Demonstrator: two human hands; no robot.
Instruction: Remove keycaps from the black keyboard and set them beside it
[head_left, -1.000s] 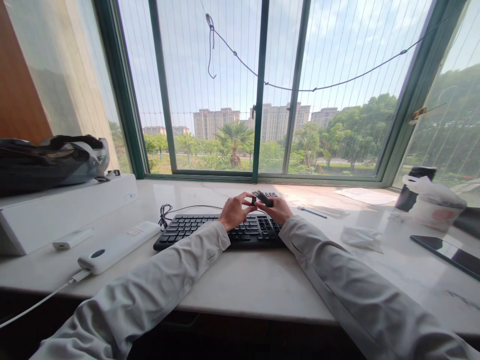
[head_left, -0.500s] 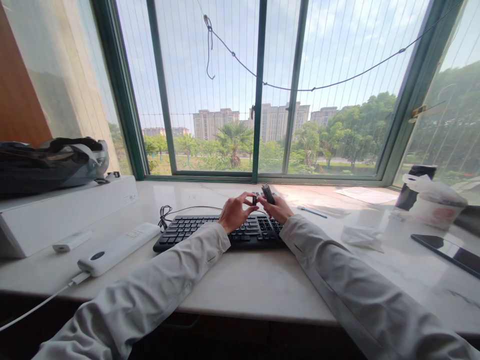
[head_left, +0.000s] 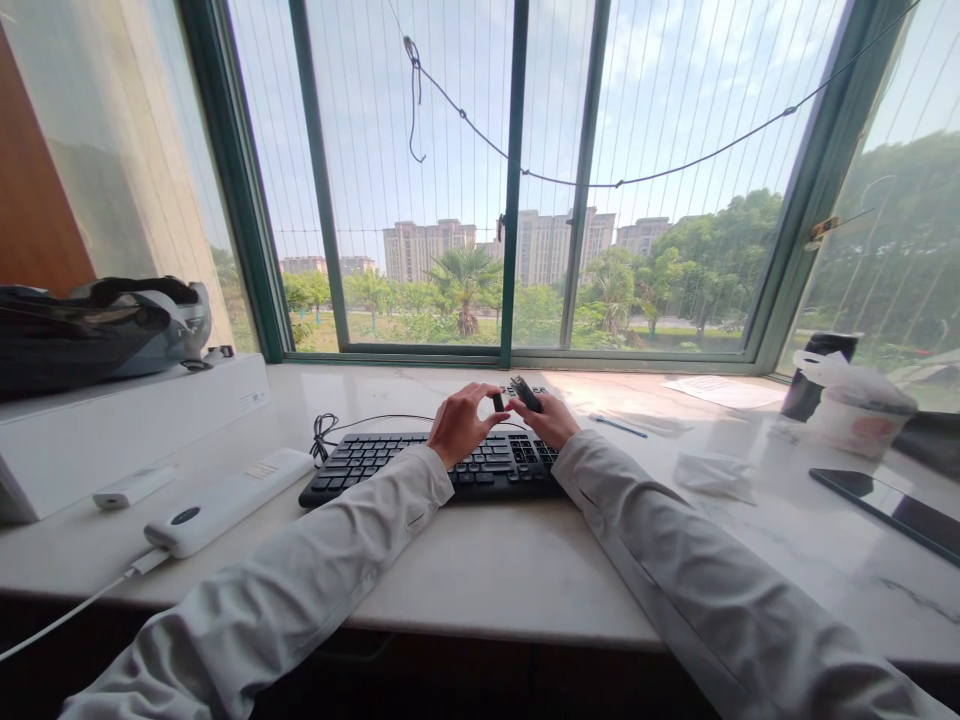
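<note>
My left hand (head_left: 463,422) pinches a small black keycap (head_left: 498,401) between thumb and fingertips, above the keyboard. My right hand (head_left: 553,420) is closed around a stubby black tool (head_left: 528,394) with a paler, brush-like tip pointing up and left; its exact kind is too small to make out. The two hands nearly touch at the fingertips. Under them lies a black keyboard (head_left: 360,464), partly covered by my hands and sleeves. Its number pad (head_left: 534,452) looks different from the other keys, with pale-edged square sockets. Several small dark pieces (head_left: 541,390) lie on the counter behind my right hand.
A coiled cable (head_left: 324,430) lies behind the keyboard. At left are a white power strip-shaped device (head_left: 225,508) with a cable and a white box (head_left: 150,425) bearing a dark bag. Rightward lie a pen (head_left: 618,426), crumpled plastic (head_left: 714,474), a phone (head_left: 892,508) and a bagged tub (head_left: 859,410).
The tool in my right hand has tilted further left, its tip closer to the keycap. Both hands have shifted slightly left in view, along with the whole scene.
</note>
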